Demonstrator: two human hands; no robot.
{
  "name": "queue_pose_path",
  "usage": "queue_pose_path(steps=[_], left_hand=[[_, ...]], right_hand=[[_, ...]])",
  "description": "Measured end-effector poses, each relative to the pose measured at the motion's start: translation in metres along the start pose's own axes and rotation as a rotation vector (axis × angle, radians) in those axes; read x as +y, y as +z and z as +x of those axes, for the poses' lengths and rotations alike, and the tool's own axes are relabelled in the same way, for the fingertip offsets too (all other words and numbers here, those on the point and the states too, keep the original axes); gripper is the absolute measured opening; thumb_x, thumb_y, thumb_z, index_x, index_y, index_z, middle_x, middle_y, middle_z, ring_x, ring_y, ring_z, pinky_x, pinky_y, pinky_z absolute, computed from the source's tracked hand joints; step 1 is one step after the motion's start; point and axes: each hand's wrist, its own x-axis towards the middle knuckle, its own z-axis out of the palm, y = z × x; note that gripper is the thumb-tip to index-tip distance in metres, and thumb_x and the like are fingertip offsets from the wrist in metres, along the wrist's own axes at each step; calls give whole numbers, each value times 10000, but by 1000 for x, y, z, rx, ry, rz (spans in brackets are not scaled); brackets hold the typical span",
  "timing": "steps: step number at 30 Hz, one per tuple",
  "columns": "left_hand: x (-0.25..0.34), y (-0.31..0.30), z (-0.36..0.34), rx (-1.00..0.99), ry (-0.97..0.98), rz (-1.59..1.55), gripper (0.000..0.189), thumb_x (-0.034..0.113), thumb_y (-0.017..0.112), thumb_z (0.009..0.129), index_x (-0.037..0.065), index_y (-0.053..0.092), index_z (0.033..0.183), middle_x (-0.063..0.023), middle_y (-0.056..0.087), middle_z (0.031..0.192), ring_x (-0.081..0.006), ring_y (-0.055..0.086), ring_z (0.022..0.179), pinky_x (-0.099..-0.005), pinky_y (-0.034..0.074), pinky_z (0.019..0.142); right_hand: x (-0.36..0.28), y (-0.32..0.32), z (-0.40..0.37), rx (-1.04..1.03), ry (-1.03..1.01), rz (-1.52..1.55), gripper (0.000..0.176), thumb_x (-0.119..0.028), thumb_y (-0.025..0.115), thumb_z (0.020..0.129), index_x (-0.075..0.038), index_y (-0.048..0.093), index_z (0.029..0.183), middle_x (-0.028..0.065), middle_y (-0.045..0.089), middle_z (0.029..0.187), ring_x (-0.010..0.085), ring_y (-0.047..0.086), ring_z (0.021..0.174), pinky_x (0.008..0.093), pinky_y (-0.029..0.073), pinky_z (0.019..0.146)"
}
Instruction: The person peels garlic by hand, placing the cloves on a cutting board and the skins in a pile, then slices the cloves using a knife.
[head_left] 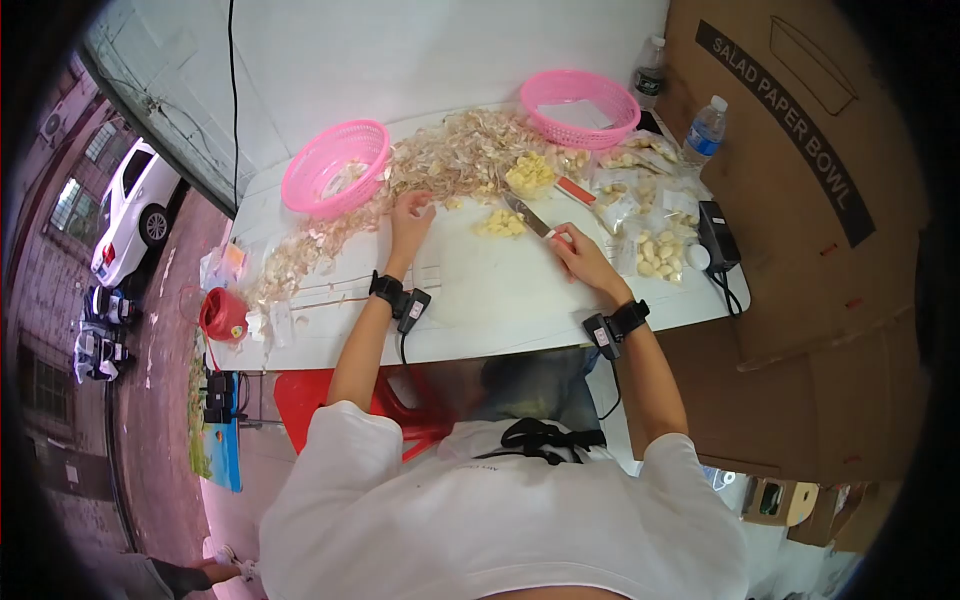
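My right hand (580, 258) is closed around the handle of a knife (526, 214), its blade pointing away and to the left over the white table (470, 290). Beside the blade lies a small pile of cut, pale yellow garlic (501, 223). A larger heap of yellow garlic pieces (530, 174) sits just behind it. To the left, my left hand (409, 222) has its fingers curled together at the edge of a broad heap of dry garlic skins (455, 150). Whatever is between those fingertips is too small to make out.
Two pink baskets (352, 133) stand at the back. At right are a bag of peeled garlic cloves (660, 255), an orange-red handled tool (576, 190), a water bottle (706, 128), a black box (718, 236) with cable and a large carton (800, 200). A red container (223, 315) is at left.
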Motion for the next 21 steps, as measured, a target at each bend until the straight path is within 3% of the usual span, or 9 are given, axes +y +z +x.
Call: queue_pose_path(steps=[1,3,7,9,12,16,18,19,21], left_hand=[[1,7,2,0,3,0,224,81,661,772,79,670,996,-32,605,921,-142,552,813,-272,437,688],[3,21,7,-39,304,276,275,98,694,751,93,663,1024,-66,610,939,-222,578,840,-336,453,728],[22,29,11,-72,281,354,329,113,718,741,93,651,1063,-86,621,953,-268,583,889,-391,452,790],[13,28,15,-214,196,393,350,111,725,740,75,642,1078,-97,645,956,-275,605,872,-379,471,784],[-2,25,18,-203,100,319,357,77,714,750,51,624,1095,-114,668,952,-268,630,822,-353,494,748],[28,18,18,-96,54,129,313,56,725,748,25,634,1046,-109,676,926,-238,640,766,-317,505,703],[53,17,16,-245,22,7,310,51,737,756,6,642,1048,-64,670,944,-156,622,815,-271,506,728],[69,19,14,-250,20,5,310,51,737,756,6,642,1048,-64,670,944,-156,622,815,-271,506,728],[100,28,8,-498,132,-24,284,63,747,753,13,660,1019,-65,660,919,-150,609,785,-266,497,693]], right_hand=[[-1,0,0,29,26,30,195,-265,485,984,-77,493,1033,-2,481,589,75,442,450,242,381,414],[1,-1,2,25,19,43,195,-263,477,986,-79,476,1050,3,483,586,79,441,446,244,383,417],[-1,1,-2,35,23,62,187,-256,461,991,-76,463,1044,12,486,574,87,436,431,248,373,418],[0,1,-2,42,26,56,184,-251,461,990,-74,465,1041,11,486,572,87,434,428,248,366,416],[0,1,-2,55,23,56,192,-245,470,978,-64,467,1041,18,492,570,94,447,428,258,377,419],[1,1,-1,51,26,63,206,-248,479,969,-58,468,1048,24,495,567,99,461,429,265,386,421],[0,1,-1,50,28,56,204,-248,480,968,-59,471,1046,21,491,564,99,460,428,267,386,420],[0,1,-2,44,31,48,203,-248,480,968,-60,473,1044,19,488,561,99,459,428,268,386,419],[0,1,-1,56,27,43,202,-249,482,968,-60,477,1041,17,485,560,98,458,428,267,384,419]])
